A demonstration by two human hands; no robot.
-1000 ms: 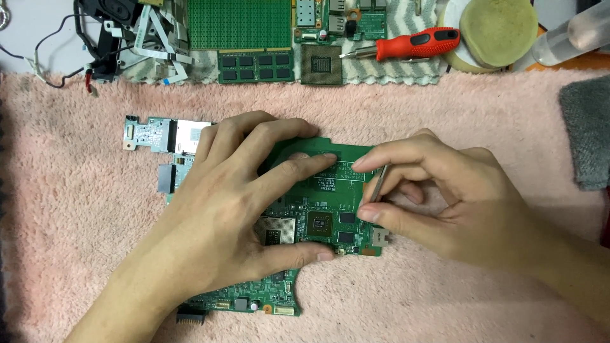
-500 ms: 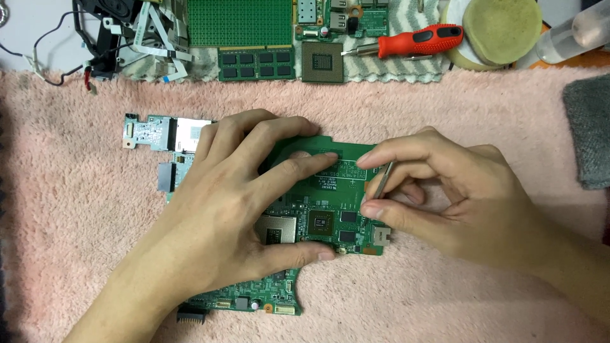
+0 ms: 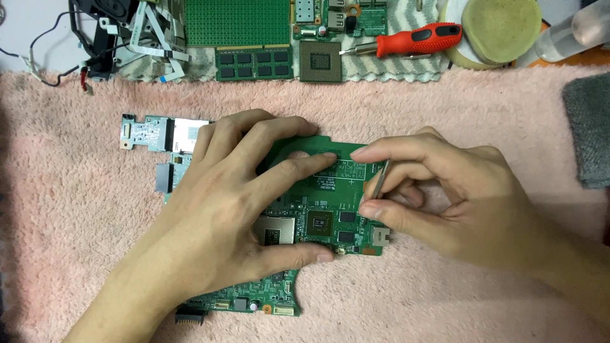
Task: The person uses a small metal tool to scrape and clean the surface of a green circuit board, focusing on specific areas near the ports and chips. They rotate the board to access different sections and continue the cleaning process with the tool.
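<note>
A: At centre of the pink towel point(image 3: 445, 101) — green circuit board point(image 3: 330, 181) lying flat, component side up. Left hand point(image 3: 222, 209) spread wide over its left half, fingers fanned toward 2 o'clock, thumb pressed along the lower edge near the square socket point(image 3: 274, 230). Holding nothing; it pins the board down.

B: And the right hand point(image 3: 464, 197)?

A: Comes in from 3 o'clock. Thumb and forefinger pinched narrow on a thin metal tool point(image 3: 379, 179), probably tweezers, standing nearly upright at the board's right edge. The tip sits behind the thumb; I cannot tell whether it touches a part.

B: Step in hand?

A: My judgement: fine work at the right edge of the board, near the dark chip point(image 3: 320, 223) and the small metal connector point(image 3: 380, 237) at 4 o'clock of it — picking or prying at something small while the other hand braces.

B: What does the next move call for?

A: A steady brace and a light, controlled tip; the parts there are crowded, so a slip could scrape a neighbour.

B: Surroundings?

A: At 12 o'clock, well apart: red-handled screwdriver point(image 3: 416, 39), memory module point(image 3: 254, 63), loose processor point(image 3: 320, 61). Grey cloth point(image 3: 588, 127) at 2 o'clock. Small daughter board point(image 3: 147, 132) just beside the left hand at 10 o'clock.
</note>
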